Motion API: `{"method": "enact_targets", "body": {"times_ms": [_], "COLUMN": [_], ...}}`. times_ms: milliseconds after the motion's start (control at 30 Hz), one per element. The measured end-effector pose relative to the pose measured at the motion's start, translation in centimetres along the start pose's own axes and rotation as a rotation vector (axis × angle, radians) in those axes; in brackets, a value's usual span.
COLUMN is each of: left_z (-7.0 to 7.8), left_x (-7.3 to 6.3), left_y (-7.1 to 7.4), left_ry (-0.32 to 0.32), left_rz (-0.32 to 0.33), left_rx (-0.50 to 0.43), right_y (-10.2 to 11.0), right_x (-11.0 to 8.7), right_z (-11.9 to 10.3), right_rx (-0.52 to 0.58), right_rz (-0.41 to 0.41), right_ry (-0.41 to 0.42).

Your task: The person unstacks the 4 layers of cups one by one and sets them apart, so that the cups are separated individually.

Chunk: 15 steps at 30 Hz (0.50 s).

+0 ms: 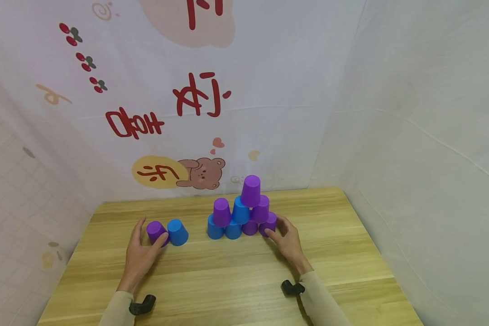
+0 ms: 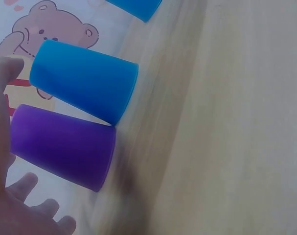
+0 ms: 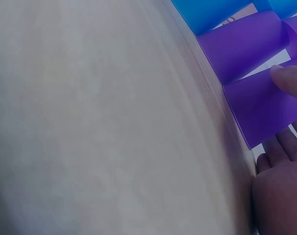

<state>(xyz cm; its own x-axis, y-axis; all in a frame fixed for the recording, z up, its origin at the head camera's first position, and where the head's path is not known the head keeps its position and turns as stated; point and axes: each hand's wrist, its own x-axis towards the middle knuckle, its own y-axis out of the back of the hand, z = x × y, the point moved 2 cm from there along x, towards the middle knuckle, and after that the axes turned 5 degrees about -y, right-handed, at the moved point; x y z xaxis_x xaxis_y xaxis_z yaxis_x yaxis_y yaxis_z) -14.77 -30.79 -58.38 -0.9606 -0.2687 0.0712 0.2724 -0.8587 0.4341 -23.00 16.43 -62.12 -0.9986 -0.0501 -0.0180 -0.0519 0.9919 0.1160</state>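
Observation:
My left hand (image 1: 140, 257) reaches around an upside-down purple cup (image 2: 62, 147), thumb near side and fingers spread beyond it, with gaps showing in the left wrist view. Right beside that cup stands an upside-down blue cup (image 1: 177, 232). My right hand (image 1: 289, 243) holds the purple cup at the right end of a pyramid's bottom row (image 3: 268, 105), its thumb on the front and fingers behind. Two blue and two purple cups form that row. Above them sit a purple cup (image 1: 222, 212), a blue cup (image 1: 240, 211) and another purple cup (image 1: 261, 208). One purple cup (image 1: 251, 191) tops the right pair.
The cups stand on a wooden table (image 1: 228, 280). Behind it hangs a white cloth (image 1: 285, 136) printed with a bear, cherries and red characters. More pale cloth (image 1: 424, 149) borders the table on the right. Each wrist bears a black strap mount (image 1: 142, 305).

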Motion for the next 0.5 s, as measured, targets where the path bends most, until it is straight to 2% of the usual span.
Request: {"method": "enact_targets", "body": {"times_ms": [167,500], "left_z": [0.7,3.3], "left_x": [0.1,0.3], "left_y": [0.1,0.0], "left_ry": [-0.042,-0.139], "left_rz": [0.009,0.02], "left_rx": [0.006,0.043], "right_y": [0.0,0.0], "right_x": [0.1,0.1], "right_z": [-0.1,-0.2], "right_rx": [-0.017,-0.01], "right_rz": [0.007,0.009], "right_ry": [-0.003,-0.003]}}
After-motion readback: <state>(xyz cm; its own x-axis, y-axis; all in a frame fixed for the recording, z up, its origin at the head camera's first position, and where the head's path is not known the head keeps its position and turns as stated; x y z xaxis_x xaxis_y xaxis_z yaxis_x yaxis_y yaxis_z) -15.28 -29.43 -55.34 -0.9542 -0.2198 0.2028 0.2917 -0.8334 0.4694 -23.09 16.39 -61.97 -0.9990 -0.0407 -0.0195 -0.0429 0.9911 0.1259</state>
